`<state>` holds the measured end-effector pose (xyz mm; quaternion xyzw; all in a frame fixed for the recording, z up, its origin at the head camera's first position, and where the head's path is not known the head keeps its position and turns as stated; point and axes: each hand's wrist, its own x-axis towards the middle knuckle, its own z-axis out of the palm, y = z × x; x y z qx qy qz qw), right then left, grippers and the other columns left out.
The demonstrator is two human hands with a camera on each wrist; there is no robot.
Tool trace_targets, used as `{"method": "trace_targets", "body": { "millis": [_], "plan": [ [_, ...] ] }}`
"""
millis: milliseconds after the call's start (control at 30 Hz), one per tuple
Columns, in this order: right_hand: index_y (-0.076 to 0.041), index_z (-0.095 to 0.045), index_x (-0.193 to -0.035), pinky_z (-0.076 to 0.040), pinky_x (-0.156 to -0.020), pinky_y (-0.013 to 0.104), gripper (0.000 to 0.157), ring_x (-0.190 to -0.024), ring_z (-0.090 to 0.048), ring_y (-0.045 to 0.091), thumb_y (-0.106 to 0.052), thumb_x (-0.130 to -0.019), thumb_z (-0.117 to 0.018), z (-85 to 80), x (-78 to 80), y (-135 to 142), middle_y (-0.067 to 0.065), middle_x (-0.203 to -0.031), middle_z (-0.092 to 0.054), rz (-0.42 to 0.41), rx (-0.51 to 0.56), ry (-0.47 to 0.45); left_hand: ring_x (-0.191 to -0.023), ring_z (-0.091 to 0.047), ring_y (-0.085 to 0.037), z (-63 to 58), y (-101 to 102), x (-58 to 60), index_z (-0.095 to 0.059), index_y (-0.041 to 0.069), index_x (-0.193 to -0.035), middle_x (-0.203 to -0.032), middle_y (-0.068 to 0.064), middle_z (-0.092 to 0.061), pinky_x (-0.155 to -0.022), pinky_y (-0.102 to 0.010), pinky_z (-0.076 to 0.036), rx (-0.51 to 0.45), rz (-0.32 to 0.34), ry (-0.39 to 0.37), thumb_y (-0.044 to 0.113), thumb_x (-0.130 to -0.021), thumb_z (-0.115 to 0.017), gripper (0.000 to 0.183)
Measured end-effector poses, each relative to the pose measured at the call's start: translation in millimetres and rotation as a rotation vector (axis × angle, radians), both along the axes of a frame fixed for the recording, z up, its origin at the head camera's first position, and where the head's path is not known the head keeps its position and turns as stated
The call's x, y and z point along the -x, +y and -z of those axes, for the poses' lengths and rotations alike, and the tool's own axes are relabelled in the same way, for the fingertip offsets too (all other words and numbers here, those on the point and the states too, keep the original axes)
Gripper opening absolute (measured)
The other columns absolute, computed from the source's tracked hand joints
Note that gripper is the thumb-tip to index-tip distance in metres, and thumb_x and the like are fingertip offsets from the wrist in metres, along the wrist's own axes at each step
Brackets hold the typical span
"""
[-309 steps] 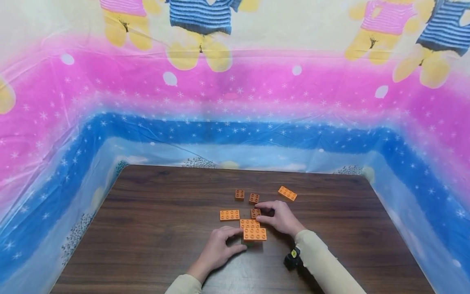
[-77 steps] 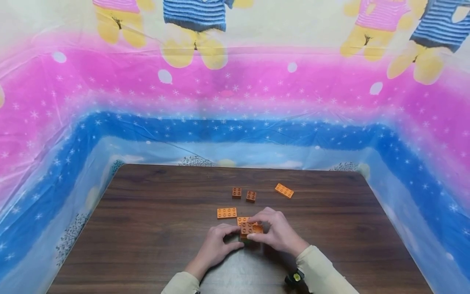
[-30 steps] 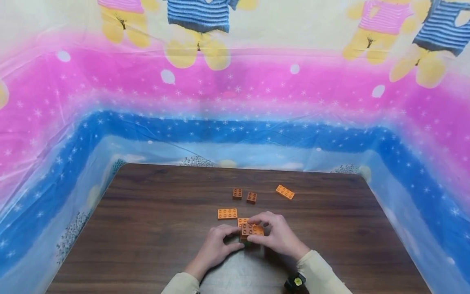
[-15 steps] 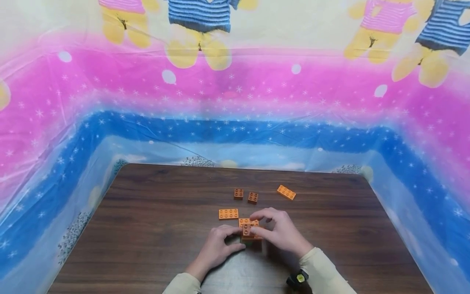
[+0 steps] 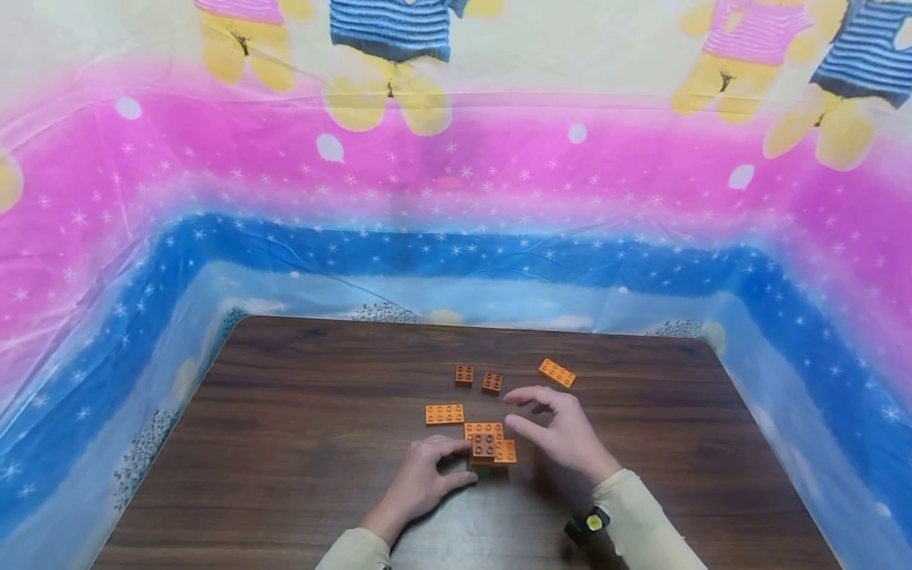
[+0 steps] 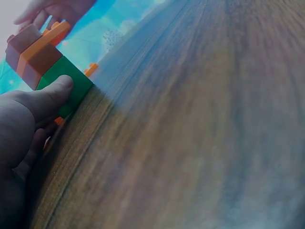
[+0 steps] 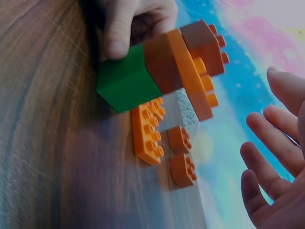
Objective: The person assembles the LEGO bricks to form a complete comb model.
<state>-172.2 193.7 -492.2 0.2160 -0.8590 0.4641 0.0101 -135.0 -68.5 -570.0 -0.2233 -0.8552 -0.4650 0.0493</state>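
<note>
A small stack of toy building bricks stands on the table: a green brick (image 7: 127, 81) at the bottom, a brown brick (image 7: 163, 62) over it, then an orange plate (image 5: 507, 451) overhanging to the right. On the plate's left part sits a brown two-by-two brick (image 5: 484, 447). My left hand (image 5: 425, 479) grips the green brick, its thumb (image 6: 59, 90) pressed on the near side. To the right of the stack, my right hand (image 5: 559, 427) hovers apart from it, fingers spread and holding nothing. Directly behind the stack lies another orange plate (image 5: 484, 429).
Beyond the stack lie a loose orange plate (image 5: 444, 415), two small brown bricks (image 5: 464, 375) and a tilted orange plate (image 5: 556, 372) farther right. A dark device with a yellow-green spot (image 5: 594, 522) sits at the right wrist. A printed cloth (image 5: 456, 253) surrounds the wooden table (image 5: 299, 412).
The brown brick, earlier behind the stack in my right hand, now sits on the overhanging orange plate. My right hand has released it and moved up and right. The left hand keeps its grip.
</note>
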Motion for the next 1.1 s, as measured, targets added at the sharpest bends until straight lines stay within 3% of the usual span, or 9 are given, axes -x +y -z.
{"method": "trace_targets", "body": {
  "millis": [200,433,633,1100],
  "plan": [
    [-0.021,-0.074,-0.127,-0.056,-0.098,0.052,0.035,-0.119,-0.067,0.025,-0.036,-0.096,-0.079,-1.7,6.8,9,0.001,-0.126,-0.074,0.045,0.012,0.002,-0.107,-0.071,-0.015,0.5,0,0.0,-0.079,0.014,-0.12,-0.113,0.003,-0.078,-0.096,-0.039,-0.059,0.0,-0.001,-0.004,0.024,-0.084,-0.091,0.039],
    [-0.025,-0.074,-0.125,-0.056,-0.097,0.046,0.032,-0.117,-0.067,0.018,-0.036,-0.096,-0.08,-1.5,14.7,20,-0.009,-0.122,-0.073,0.104,0.008,0.013,-0.108,-0.071,-0.014,0.3,0,-0.7,-0.079,0.013,-0.121,-0.115,0.002,-0.078,-0.097,-0.039,-0.058,0.002,-0.001,-0.025,0.025,-0.084,-0.091,0.04],
    [-0.019,-0.075,-0.126,-0.057,-0.095,0.045,0.034,-0.116,-0.068,0.02,-0.035,-0.096,-0.08,4.4,23.3,28,-0.006,-0.123,-0.074,0.141,0.002,0.03,-0.107,-0.071,-0.016,1.0,0,-0.4,-0.079,0.013,-0.12,-0.114,0.002,-0.078,-0.097,-0.04,-0.058,-0.008,0.002,-0.016,0.026,-0.084,-0.091,0.039],
    [-0.013,-0.073,-0.129,-0.055,-0.101,0.056,0.044,-0.118,-0.068,0.028,-0.039,-0.094,-0.081,23.8,40.3,53,0.004,-0.127,-0.074,0.234,-0.005,-0.02,-0.108,-0.072,-0.015,0.5,-1,-0.5,-0.079,0.013,-0.12,-0.114,0.002,-0.078,-0.096,-0.039,-0.059,0.0,0.002,-0.003,0.025,-0.085,-0.09,0.04]
  ]
}}
